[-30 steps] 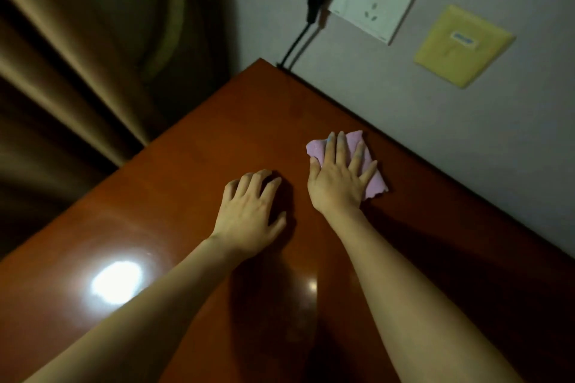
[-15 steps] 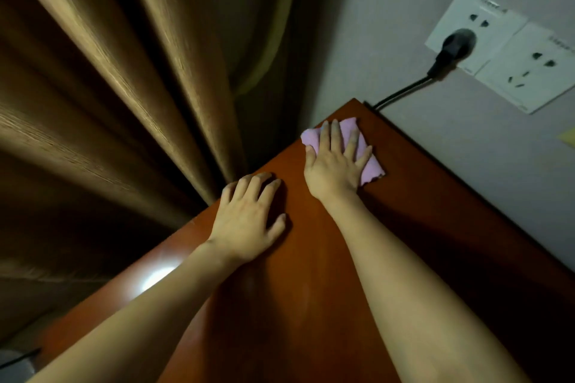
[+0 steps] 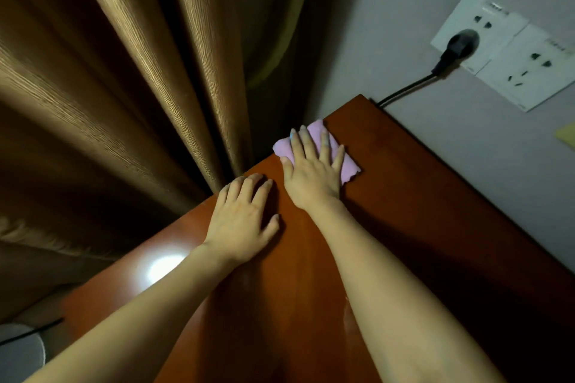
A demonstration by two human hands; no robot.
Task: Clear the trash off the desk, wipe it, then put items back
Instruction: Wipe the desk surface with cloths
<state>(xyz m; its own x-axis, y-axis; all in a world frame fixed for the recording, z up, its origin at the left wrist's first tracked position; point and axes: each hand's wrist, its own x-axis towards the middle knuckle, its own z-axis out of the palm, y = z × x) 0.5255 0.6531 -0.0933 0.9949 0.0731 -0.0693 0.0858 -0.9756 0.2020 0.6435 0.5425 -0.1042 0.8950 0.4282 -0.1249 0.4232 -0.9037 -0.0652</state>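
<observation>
A reddish-brown wooden desk (image 3: 420, 196) fills the lower right of the head view. A pink cloth (image 3: 348, 166) lies near the desk's far left edge, close to its back corner. My right hand (image 3: 314, 174) presses flat on the cloth with straight, spread fingers and covers most of it. My left hand (image 3: 242, 221) rests palm down on the bare desk just left of and nearer than the right hand, fingers slightly bent, at the desk's left edge. No trash shows on the visible desk surface.
Brown curtains (image 3: 124, 87) hang directly beyond the desk's left edge. A grey wall (image 3: 466, 149) runs along the back, with white sockets (image 3: 504, 50) and a black plug (image 3: 457, 47) whose cord drops behind the corner. A lamp glare (image 3: 161, 267) shines on the desk.
My right hand has slid the pink cloth leftward toward the desk's left edge near the back corner. The view has swung left onto the curtains; my left hand has followed to the edge.
</observation>
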